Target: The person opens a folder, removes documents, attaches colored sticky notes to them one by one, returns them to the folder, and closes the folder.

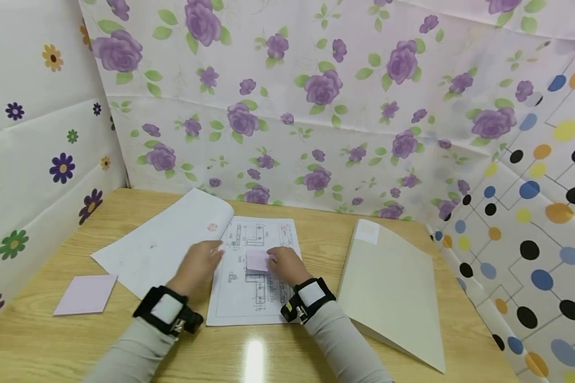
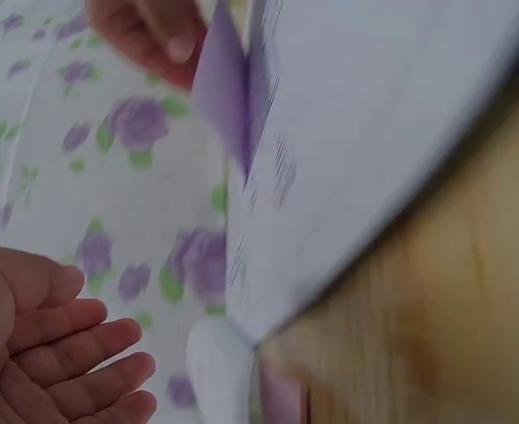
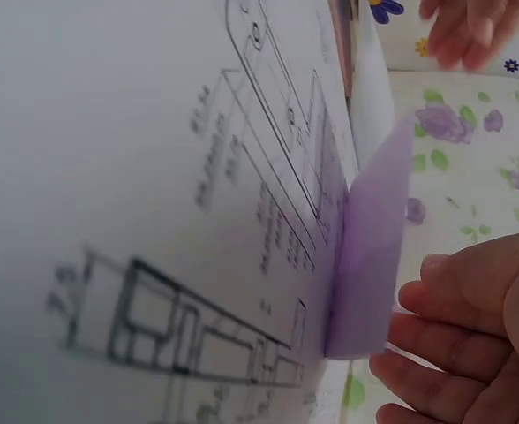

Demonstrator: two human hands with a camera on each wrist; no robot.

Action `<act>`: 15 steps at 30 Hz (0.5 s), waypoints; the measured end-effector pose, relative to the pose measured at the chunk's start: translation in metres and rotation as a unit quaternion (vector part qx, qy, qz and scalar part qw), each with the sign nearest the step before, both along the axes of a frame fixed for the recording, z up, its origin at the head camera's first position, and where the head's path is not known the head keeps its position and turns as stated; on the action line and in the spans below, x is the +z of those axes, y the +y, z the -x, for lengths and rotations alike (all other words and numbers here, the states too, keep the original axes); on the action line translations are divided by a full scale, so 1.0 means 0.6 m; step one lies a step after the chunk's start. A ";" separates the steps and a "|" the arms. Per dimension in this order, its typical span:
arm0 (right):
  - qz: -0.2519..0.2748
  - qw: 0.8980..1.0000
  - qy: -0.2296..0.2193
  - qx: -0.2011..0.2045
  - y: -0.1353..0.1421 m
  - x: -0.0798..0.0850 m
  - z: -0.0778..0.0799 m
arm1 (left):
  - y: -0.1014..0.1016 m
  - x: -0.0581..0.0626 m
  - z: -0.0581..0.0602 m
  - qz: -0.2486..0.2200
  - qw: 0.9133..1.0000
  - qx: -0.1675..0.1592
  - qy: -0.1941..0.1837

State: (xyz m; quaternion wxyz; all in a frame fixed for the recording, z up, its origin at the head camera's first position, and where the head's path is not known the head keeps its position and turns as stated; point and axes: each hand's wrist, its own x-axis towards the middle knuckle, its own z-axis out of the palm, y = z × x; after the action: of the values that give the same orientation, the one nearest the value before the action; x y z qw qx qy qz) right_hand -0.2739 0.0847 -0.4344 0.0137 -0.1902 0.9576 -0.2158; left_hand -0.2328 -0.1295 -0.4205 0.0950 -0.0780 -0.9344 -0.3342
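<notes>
A purple sticky note (image 1: 257,261) is on a sheet with a printed technical drawing (image 1: 225,303), its free part standing up from the paper in the wrist views. My right hand (image 1: 287,264) is at the note's right edge; in the right wrist view its loosely bent fingers (image 3: 445,340) are right beside the lifted edge. My left hand (image 1: 198,266), blurred in the head view, hovers between the drawing and a turned-back white sheet (image 1: 167,239). Nothing lies in its relaxed fingers (image 2: 74,358) in the left wrist view.
A pad of pale purple sticky notes (image 1: 86,294) lies on the wooden table (image 1: 33,340) at the left. On the right is a closed cream folder (image 1: 390,287) with a white label (image 1: 367,231). Flower-patterned cloth (image 1: 287,106) hangs behind the table.
</notes>
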 end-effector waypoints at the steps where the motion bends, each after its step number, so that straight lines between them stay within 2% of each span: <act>1: -0.005 1.000 0.003 0.003 -0.002 -0.003 0.000 | 0.014 -0.002 0.005 0.011 1.000 -0.014 -0.013; 5: -0.036 0.999 0.029 0.024 -0.013 -0.013 0.002 | 0.057 -0.013 0.019 0.062 0.995 -0.068 -0.046; 10: -0.087 0.994 0.044 0.044 -0.021 -0.023 0.004 | 0.081 -0.028 0.030 0.098 0.985 -0.126 -0.067; 15: -0.140 0.989 0.015 0.054 -0.028 -0.026 0.005 | 0.086 -0.037 0.039 0.149 0.974 -0.143 -0.090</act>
State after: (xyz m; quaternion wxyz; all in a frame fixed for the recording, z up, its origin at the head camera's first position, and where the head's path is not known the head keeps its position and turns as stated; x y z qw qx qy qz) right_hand -0.2769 0.0677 -0.4502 0.0378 -0.2411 0.9668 -0.0755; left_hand -0.2563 -0.0779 -0.4425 -0.0515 -0.1940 -0.9575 -0.2072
